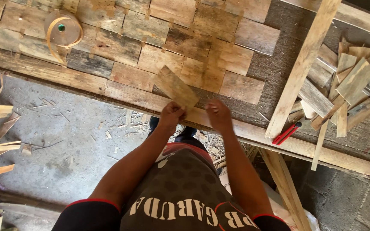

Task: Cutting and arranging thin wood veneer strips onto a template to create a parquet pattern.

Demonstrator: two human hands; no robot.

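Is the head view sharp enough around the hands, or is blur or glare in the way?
Head view: even daylight, no glare; the flat rectangular wooden piece in the left hand is sharp, the right hand slightly soft; straight planks bow a little near the frame edges.

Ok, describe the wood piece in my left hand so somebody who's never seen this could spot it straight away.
Start at the big panel of flat wood tiles on the workbench. At its near edge, the left hand pinches a thin rectangular wood piece. Unlike the laid tiles, it is lifted off the surface and tilted diagonally.
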